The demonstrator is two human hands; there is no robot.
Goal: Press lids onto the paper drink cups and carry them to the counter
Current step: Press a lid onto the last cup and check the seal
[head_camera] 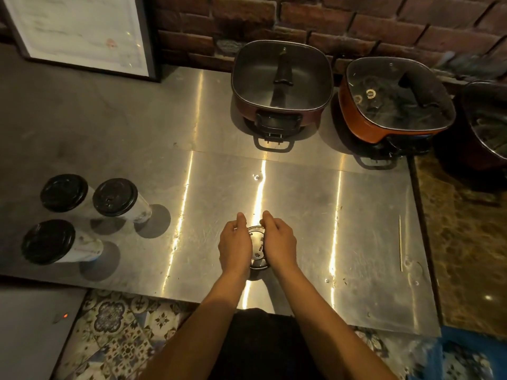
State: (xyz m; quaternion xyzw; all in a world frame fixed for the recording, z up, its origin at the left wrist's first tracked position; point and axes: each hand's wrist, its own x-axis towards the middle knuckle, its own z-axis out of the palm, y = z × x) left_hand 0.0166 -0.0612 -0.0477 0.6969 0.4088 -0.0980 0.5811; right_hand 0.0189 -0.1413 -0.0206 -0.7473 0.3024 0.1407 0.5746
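Both hands — left hand, right hand — press down around a black lid. Three lidded cups stand well left on the steel table.

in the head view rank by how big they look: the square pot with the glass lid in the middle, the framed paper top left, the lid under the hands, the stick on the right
1. Framed paper, though cut off by the picture edge.
2. Square pot, a close second.
3. Lid, partly hidden by both hands.
4. Stick, long but very thin.
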